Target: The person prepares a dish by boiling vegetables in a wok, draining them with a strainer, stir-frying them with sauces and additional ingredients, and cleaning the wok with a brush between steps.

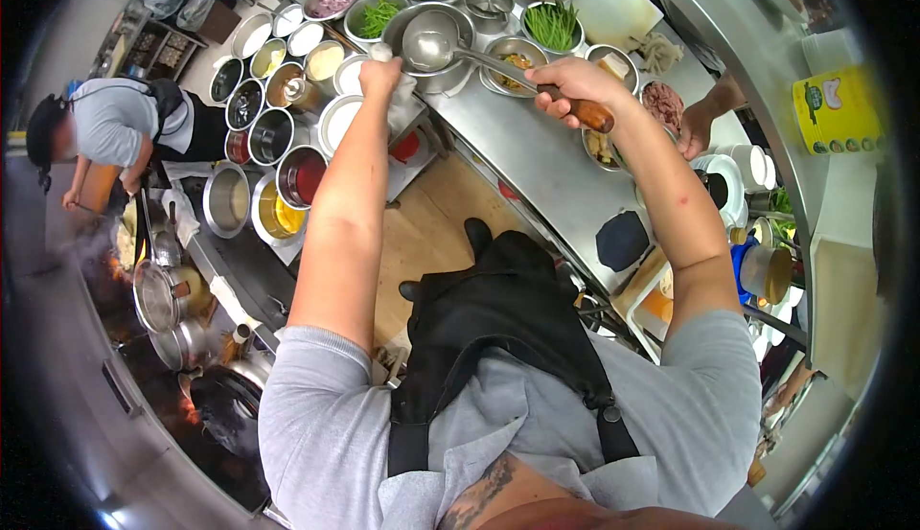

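Note:
My right hand grips the wooden handle of a large steel ladle. The ladle's round bowl is over a deep steel pot at the back of the steel counter. My left hand is closed on a whitish cloth at the pot's left side; whether it also grips the pot is hidden. Just right of the pot, under the ladle's shaft, sits a steel bowl of mixed chopped food. Bowls of cut green vegetables and long green stems stand behind.
Several seasoning containers crowd the left. Beyond them, a co-worker works at a stove with flames and a black wok. Another person's hand reaches in at right, near minced meat and stacked white plates.

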The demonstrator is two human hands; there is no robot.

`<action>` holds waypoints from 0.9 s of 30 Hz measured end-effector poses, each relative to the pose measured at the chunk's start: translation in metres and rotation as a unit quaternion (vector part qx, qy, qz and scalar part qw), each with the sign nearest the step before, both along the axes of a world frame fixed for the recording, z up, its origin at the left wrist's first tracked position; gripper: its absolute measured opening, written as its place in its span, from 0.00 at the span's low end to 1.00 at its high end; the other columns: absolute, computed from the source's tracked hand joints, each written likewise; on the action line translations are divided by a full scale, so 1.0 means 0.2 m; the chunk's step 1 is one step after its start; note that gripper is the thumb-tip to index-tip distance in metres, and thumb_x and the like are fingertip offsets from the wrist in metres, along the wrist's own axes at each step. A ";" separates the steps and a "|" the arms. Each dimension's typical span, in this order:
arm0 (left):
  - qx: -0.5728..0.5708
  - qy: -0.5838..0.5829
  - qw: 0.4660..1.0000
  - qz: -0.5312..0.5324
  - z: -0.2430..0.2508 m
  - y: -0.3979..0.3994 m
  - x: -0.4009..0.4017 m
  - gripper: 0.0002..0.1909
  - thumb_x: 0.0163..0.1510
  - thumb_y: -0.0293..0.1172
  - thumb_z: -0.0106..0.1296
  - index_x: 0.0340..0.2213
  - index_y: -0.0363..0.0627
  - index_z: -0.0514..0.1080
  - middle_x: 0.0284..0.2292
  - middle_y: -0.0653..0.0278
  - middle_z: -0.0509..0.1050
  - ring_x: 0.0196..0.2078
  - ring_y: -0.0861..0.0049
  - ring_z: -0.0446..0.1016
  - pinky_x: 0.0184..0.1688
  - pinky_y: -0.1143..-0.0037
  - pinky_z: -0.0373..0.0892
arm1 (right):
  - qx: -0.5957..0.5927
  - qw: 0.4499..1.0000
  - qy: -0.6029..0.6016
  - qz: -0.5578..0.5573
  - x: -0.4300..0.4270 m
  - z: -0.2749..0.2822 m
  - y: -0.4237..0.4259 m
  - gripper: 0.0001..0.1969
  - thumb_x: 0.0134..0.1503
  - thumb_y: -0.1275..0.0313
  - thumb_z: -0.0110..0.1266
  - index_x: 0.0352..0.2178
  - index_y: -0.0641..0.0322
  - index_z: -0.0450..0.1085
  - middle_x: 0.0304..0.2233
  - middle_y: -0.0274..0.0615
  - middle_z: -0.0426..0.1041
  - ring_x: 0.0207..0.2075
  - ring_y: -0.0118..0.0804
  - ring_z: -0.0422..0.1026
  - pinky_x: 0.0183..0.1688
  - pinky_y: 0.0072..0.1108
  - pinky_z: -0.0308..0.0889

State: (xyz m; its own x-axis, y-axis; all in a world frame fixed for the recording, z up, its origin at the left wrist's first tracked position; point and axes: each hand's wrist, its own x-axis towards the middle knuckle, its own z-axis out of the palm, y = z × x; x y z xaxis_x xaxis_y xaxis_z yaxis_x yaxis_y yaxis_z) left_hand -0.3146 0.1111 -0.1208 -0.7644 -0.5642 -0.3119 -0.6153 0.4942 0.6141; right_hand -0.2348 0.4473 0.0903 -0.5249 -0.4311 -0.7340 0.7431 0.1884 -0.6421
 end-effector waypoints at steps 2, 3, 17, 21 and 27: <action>-0.040 0.007 0.999 -0.004 0.07 0.09 0.00 0.28 0.43 0.46 0.59 0.38 0.32 0.74 0.42 0.41 0.75 0.46 0.53 0.75 0.49 0.64 0.69 | 0.122 0.980 0.142 0.072 0.03 -0.02 0.01 0.10 0.61 0.67 0.47 0.35 0.64 0.67 0.19 0.33 0.66 0.11 0.22 0.63 0.09 0.20 0.61; -0.038 0.004 0.999 0.001 0.09 0.09 0.00 0.28 0.43 0.46 0.59 0.38 0.32 0.74 0.42 0.41 0.75 0.46 0.53 0.75 0.49 0.64 0.69 | 0.122 0.980 0.140 0.078 0.04 -0.03 0.00 0.10 0.61 0.67 0.47 0.35 0.64 0.67 0.19 0.33 0.66 0.11 0.22 0.63 0.09 0.20 0.61; -0.099 0.122 0.986 -0.053 0.21 0.16 0.00 0.26 0.46 0.41 0.60 0.41 0.34 0.68 0.39 0.39 0.75 0.44 0.46 0.74 0.48 0.60 0.69 | 0.242 0.915 0.238 0.217 0.04 0.03 0.11 0.12 0.63 0.65 0.45 0.33 0.64 0.66 0.15 0.32 0.64 0.08 0.21 0.60 0.07 0.19 0.57; -0.092 0.135 0.985 -0.060 0.21 0.18 -0.02 0.26 0.46 0.40 0.60 0.41 0.34 0.68 0.39 0.39 0.75 0.44 0.46 0.74 0.48 0.60 0.69 | 0.104 0.990 0.056 0.074 -0.03 0.02 0.13 0.12 0.63 0.64 0.45 0.29 0.61 0.63 0.15 0.29 0.62 0.08 0.17 0.58 0.06 0.15 0.57; -0.063 0.138 0.988 -0.030 0.06 0.10 -0.07 0.26 0.48 0.43 0.58 0.42 0.34 0.68 0.39 0.39 0.75 0.44 0.46 0.74 0.47 0.60 0.69 | -0.038 0.997 -0.069 -0.017 -0.06 -0.01 0.13 0.10 0.63 0.65 0.45 0.39 0.62 0.63 0.21 0.29 0.64 0.11 0.14 0.58 0.07 0.13 0.57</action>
State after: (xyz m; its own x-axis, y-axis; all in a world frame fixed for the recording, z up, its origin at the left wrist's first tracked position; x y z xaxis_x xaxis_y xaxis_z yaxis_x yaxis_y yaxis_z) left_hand -0.3278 0.1318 -0.1080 -0.8435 -0.5368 -0.0177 -0.4009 0.6074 0.6858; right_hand -0.2460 0.4734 0.0874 -0.4355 -0.4729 -0.7660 0.8308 0.1165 -0.5443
